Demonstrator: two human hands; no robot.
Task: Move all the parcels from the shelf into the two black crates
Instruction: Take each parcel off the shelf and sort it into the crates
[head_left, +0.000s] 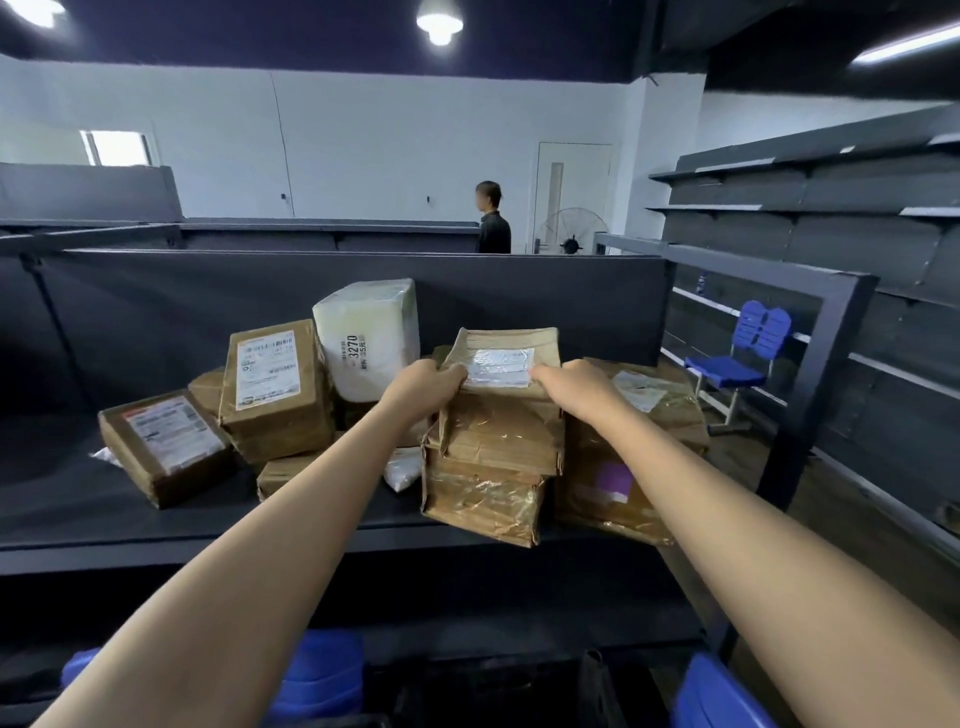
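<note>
Several parcels lie piled on the dark shelf (78, 499). My left hand (423, 387) and my right hand (576, 384) grip the two sides of a flat brown parcel with a shiny label (506, 358), which tops a stack of brown taped parcels (488, 493). A white wrapped parcel marked 3270 (371, 343) stands behind my left hand. Two labelled brown boxes sit to the left, one upright (272, 387) and one flat (163, 447). Another brown parcel with a purple patch (613, 488) lies to the right. A black crate is dimly visible at the bottom (483, 691).
Blue plastic things (322, 675) sit low beside the dark crate area. A blue chair (737, 358) stands right of the shelf frame (826, 374). A person (493, 221) stands beyond the partition. Dark shelving lines the right wall.
</note>
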